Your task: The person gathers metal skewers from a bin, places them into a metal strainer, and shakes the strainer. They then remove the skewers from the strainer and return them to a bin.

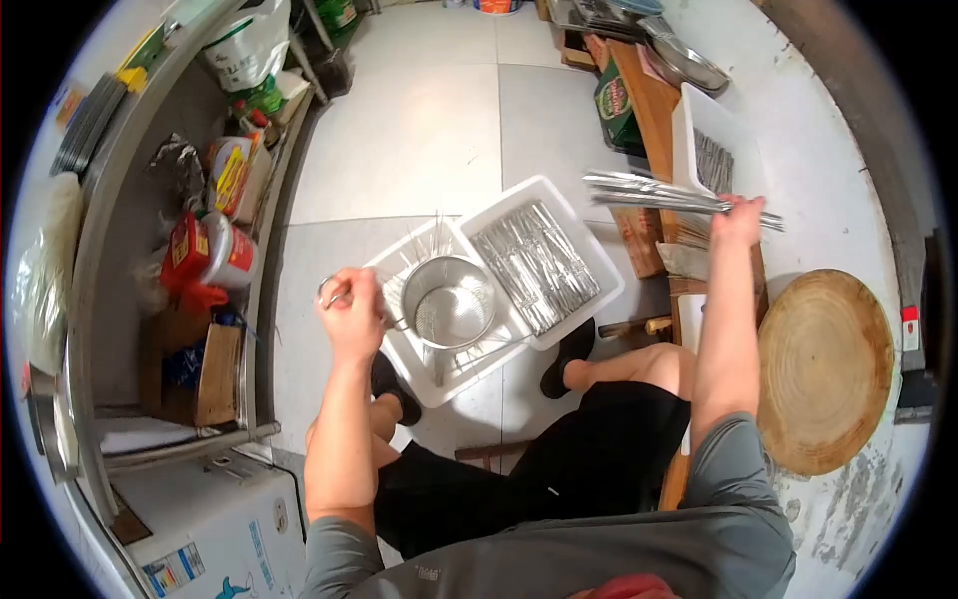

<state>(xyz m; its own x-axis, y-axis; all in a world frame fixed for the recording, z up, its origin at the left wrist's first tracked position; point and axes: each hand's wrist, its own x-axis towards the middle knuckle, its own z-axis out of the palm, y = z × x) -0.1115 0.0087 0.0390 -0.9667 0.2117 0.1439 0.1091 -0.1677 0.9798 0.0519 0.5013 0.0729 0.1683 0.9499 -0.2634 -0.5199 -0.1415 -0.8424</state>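
Note:
My left hand (351,311) is closed around the handle of a round metal strainer (451,307). The strainer hangs over the left part of a white plastic tub (446,397), where a few thin skewers lie and stick up. Many flat metal skewers (539,265) lie in the tub's right part. Held out to the right, my right hand (736,220) grips a bundle of metal skewers (649,192), tips pointing left. Just beyond that hand is a white bin (683,145) with more skewers (713,162) inside.
A round wooden board (826,371) leans at the right wall. Beside my right arm runs a wooden bench (647,95), with metal bowls (684,55) at its far end. A metal shelf (274,190) with jars and bags stands left, above a white appliance (215,524).

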